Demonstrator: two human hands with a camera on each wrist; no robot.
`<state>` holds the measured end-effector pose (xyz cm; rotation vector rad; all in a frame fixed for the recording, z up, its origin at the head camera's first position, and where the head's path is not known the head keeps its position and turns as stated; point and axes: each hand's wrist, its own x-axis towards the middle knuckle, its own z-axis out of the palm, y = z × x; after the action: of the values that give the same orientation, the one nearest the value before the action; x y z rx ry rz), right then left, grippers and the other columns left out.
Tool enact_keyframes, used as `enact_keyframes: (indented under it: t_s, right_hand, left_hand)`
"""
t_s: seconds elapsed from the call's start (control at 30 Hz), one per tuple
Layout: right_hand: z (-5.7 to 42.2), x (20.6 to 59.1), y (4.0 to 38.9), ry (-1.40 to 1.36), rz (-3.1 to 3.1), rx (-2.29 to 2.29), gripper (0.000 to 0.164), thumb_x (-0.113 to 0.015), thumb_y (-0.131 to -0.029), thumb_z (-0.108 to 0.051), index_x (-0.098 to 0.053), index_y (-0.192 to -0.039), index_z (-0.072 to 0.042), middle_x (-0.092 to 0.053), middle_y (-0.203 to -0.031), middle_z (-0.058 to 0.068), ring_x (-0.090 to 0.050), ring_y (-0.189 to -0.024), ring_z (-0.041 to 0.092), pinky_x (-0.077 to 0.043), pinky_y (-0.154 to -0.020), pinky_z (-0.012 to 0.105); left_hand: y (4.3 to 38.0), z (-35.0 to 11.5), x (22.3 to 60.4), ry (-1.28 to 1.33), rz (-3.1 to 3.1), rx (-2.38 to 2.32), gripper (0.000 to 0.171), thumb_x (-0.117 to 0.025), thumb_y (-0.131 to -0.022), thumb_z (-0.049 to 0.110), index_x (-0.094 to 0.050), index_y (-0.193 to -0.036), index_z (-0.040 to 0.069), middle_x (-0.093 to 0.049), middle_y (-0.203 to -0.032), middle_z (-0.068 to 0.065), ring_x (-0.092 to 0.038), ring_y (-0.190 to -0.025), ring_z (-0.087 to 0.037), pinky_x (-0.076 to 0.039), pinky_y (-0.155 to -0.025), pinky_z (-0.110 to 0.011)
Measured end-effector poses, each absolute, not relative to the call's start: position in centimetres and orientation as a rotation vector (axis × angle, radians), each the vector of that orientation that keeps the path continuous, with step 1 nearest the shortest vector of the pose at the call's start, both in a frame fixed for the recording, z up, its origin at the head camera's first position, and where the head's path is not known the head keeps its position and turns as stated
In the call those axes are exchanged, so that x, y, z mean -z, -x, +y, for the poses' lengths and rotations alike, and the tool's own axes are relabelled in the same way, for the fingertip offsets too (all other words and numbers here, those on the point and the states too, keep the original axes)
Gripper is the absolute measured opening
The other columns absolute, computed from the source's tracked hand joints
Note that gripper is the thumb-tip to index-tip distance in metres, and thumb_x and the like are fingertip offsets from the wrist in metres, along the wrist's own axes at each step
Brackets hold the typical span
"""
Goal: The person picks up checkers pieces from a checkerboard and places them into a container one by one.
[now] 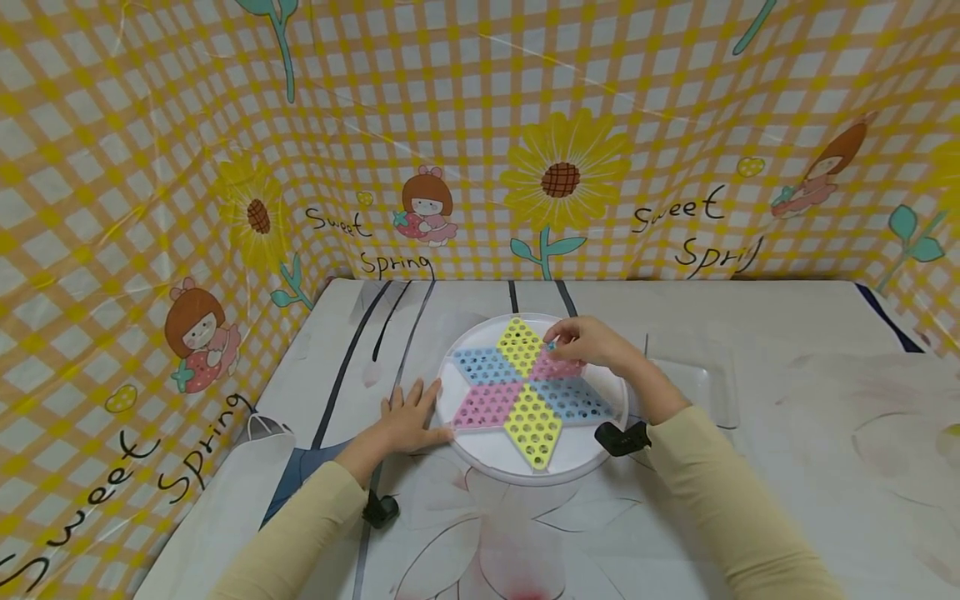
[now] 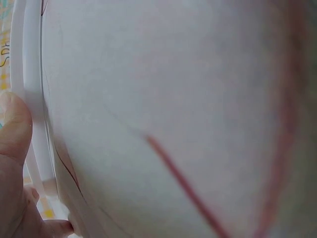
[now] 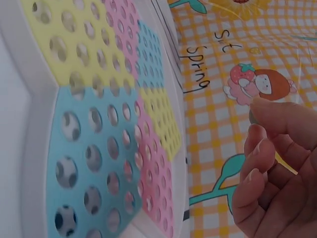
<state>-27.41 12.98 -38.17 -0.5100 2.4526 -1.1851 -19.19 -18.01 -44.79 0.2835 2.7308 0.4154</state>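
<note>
A round white Chinese checkers board (image 1: pixel 480 467) lies on the table, its star made of yellow, pink and blue perforated sections. With thumb and index finger my right hand (image 1: pixel 592 343) pinches a small greenish marble (image 3: pixel 252 117), mostly hidden by the fingertips. That hand is raised over the far right pink section (image 3: pixel 153 183). My left hand (image 1: pixel 408 421) rests at the board's left edge with its fingers spread. In the left wrist view, the left thumb (image 2: pixel 17 124) lies against the white rim (image 2: pixel 34 99).
A clear plastic tray (image 1: pixel 701 392) sits right of the board. Black wrist-worn cameras (image 1: pixel 621 437) stick out near both wrists. A checked cloth with sunflowers (image 1: pixel 562 179) hangs behind and along the left. The table cover (image 1: pixel 480 550) bears flower drawings and dark lines.
</note>
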Motion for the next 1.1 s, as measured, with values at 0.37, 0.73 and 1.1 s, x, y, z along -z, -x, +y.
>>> enact_keyframes:
  t_s: [0.37, 0.73, 1.1]
  right_hand:
    - [16.2, 37.4, 27.4, 0.518, 2.465, 1.192, 0.033, -0.063, -0.085, -0.016, -0.057, -0.111, 0.002, -0.051, -0.081, 0.005, -0.047, -0.069, 0.018, -0.046, -0.063, 0.033]
    - [20.1, 37.1, 27.4, 0.498, 2.507, 1.21, 0.032, -0.064, -0.085, -0.017, -0.057, -0.11, 0.002, -0.051, -0.084, 0.007, -0.047, -0.069, 0.016, -0.045, -0.06, 0.029]
    - [24.3, 36.9, 27.3, 0.442, 2.551, 1.169, 0.035, -0.062, -0.087, -0.02, -0.053, -0.113, 0.002, -0.05, -0.084, 0.006, -0.046, -0.066, 0.013, -0.044, -0.057, 0.026]
  left_hand:
    - [19.0, -17.9, 44.6, -0.282, 2.73, -0.411, 0.089, -0.056, -0.084, 0.052, -0.01, -0.148, 0.013, -0.008, -0.151, -0.024, -0.002, -0.132, -0.055, -0.008, -0.102, -0.067]
    - [18.9, -17.9, 44.6, -0.285, 2.733, -0.412, 0.088, -0.056, -0.084, 0.052, -0.01, -0.148, 0.012, -0.009, -0.15, -0.024, -0.002, -0.132, -0.055, -0.008, -0.102, -0.066]
    - [18.9, -17.9, 44.3, -0.29, 2.723, -0.418, 0.088, -0.056, -0.085, 0.051, -0.01, -0.148, 0.013, -0.008, -0.151, -0.024, 0.001, -0.132, -0.055, -0.006, -0.102, -0.066]
